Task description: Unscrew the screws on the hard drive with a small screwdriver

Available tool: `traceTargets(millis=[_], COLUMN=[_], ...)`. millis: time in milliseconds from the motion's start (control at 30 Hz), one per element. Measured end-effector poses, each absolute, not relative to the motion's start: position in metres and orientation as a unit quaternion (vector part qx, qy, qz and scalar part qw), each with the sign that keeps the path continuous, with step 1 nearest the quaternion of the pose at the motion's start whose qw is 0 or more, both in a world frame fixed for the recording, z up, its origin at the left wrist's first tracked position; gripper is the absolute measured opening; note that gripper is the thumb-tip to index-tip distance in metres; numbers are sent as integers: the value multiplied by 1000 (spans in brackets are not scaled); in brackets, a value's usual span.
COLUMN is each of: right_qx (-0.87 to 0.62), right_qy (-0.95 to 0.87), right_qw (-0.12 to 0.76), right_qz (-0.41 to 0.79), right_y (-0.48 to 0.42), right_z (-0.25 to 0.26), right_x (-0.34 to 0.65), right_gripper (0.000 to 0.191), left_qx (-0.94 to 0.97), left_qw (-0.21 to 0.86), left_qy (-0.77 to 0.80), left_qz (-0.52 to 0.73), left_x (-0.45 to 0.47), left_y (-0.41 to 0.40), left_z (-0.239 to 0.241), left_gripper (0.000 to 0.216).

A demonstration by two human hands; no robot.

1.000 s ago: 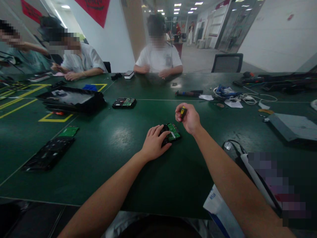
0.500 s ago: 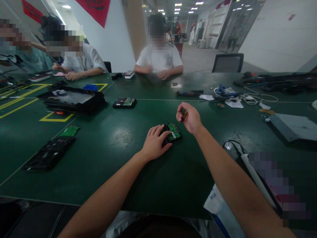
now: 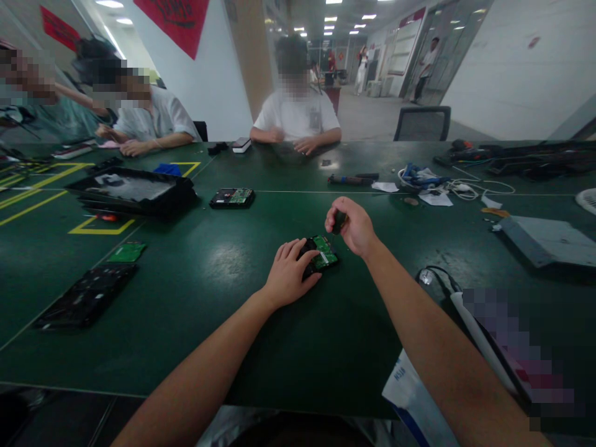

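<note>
A small black drive with a green circuit board (image 3: 323, 255) on top lies on the green table (image 3: 214, 298) in front of me. My left hand (image 3: 289, 274) rests on its near left side, fingers curled over the edge, holding it down. My right hand (image 3: 350, 225) is closed round a small screwdriver (image 3: 339, 220) with a dark handle, tip pointing down at the far right corner of the board. The screwdriver's tip is hidden by my fingers.
A second drive (image 3: 232, 197) lies further back left. A black tray (image 3: 133, 191), a loose green board (image 3: 126, 252) and a black panel (image 3: 86, 295) are at the left. Cables (image 3: 437, 180) and a grey lid (image 3: 547, 239) sit at the right. Three people sit across the table.
My right hand has turned the screwdriver; its yellow handle mark has gone out of sight. The hand sank slightly toward the board. My left hand stayed on the drive.
</note>
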State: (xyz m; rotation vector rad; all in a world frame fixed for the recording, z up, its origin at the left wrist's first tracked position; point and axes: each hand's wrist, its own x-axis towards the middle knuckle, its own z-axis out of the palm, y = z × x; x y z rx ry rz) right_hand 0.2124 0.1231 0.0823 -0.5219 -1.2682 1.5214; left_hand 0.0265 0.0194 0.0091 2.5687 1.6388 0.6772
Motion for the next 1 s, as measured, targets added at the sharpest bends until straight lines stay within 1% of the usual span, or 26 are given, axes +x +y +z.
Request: traceTargets(millis=[167,233,300,367,500,667,733,867,1000], right_qx=[-193,-212,-245,-264,-236,-227,-227,-246,-239], right_qy=[-536,-542,-549,-545,-530,-534,-534,-543,-524], right_qw=[515,523,531,535,523,504,507,528,527], right_qz=[640,623,597,589,624,639,637,605,625], right_y=[125,126,126,125,122,122,124,126,124], right_z=[80,79,78,78,81,83,82,80,82], right_x=[211,211,211,211,212,212,212,212,213], right_gripper=[39,35,26,22,22,36,37,23,20], left_qx=[825,824,824,824,824,821,820,819,818], left_qw=[5,4,3,4,5,9,10,10,10], left_qy=[521,521,522,521,521,523,524,525,526], left_qz=[219,220,221,223,222,228,230,231,231], left_x=[27,27,27,26,27,28,28,28,28], left_y=[19,19,19,20,19,19,19,20,20], left_z=[9,9,8,8,9,11,11,10,9], left_gripper=[55,55,55,55,55,54,55,54,54])
